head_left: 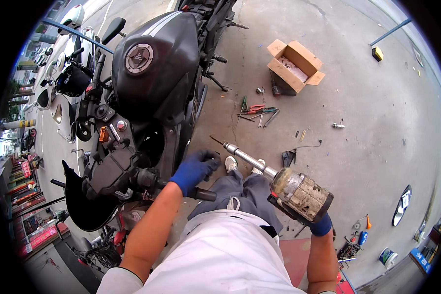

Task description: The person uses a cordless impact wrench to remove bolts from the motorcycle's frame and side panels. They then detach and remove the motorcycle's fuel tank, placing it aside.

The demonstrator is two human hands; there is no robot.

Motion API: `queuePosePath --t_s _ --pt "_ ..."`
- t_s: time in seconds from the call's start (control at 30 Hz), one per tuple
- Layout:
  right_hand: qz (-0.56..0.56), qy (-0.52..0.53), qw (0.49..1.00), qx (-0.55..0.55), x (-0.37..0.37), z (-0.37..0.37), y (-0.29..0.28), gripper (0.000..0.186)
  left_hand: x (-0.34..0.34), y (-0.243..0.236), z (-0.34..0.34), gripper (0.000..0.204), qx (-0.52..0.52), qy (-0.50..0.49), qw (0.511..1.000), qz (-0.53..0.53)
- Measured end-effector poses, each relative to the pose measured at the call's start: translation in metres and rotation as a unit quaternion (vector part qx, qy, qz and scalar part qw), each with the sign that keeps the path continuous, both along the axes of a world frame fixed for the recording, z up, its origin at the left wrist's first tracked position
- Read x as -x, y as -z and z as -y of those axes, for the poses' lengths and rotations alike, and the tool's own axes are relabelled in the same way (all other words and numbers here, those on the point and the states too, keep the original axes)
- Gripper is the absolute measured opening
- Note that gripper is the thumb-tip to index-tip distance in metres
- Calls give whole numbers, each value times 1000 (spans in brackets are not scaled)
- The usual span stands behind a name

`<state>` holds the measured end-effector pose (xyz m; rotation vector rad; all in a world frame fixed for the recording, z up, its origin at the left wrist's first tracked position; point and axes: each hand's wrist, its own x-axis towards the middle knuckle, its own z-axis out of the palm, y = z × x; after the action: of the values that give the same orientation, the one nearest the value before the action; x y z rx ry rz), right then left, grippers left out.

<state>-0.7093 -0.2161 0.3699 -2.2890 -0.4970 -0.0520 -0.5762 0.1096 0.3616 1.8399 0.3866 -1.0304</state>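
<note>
A black motorcycle stands on my left, its tank cap facing up. My left hand, in a blue glove, hovers just beyond the black handlebar grip. Its fingers are curled together, and whatever they may hold is too dark to make out. On the other side, my right hand, gloved in blue too, grips a worn cordless impact wrench behind its body, which hides most of the fingers. From the wrench a long silver extension with a thin dark bit points toward the motorcycle.
Pliers and screwdrivers lie on the concrete ahead, near an open cardboard box. A silver socket and a black part are scattered to the right. Farther right rests a mirror-like panel. More motorcycles stand at far left.
</note>
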Motion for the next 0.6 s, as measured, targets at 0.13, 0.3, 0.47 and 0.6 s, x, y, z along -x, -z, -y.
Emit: queuePosePath --t_s 0.13,0.3,0.47,0.6 --pt "-227 20 922 -313 -1 -14 20 43 -31 -6 -21 22 340 -339 875 -57" --pt "-249 10 872 -422 -8 -32 41 46 -37 8 -37 31 362 -410 835 -56" --pt "-177 -6 884 -433 -6 -22 36 54 -37 7 -17 31 452 -413 785 -100" --pt "-401 -43 670 -623 13 -18 51 65 -36 9 5 31 398 -437 805 -58"
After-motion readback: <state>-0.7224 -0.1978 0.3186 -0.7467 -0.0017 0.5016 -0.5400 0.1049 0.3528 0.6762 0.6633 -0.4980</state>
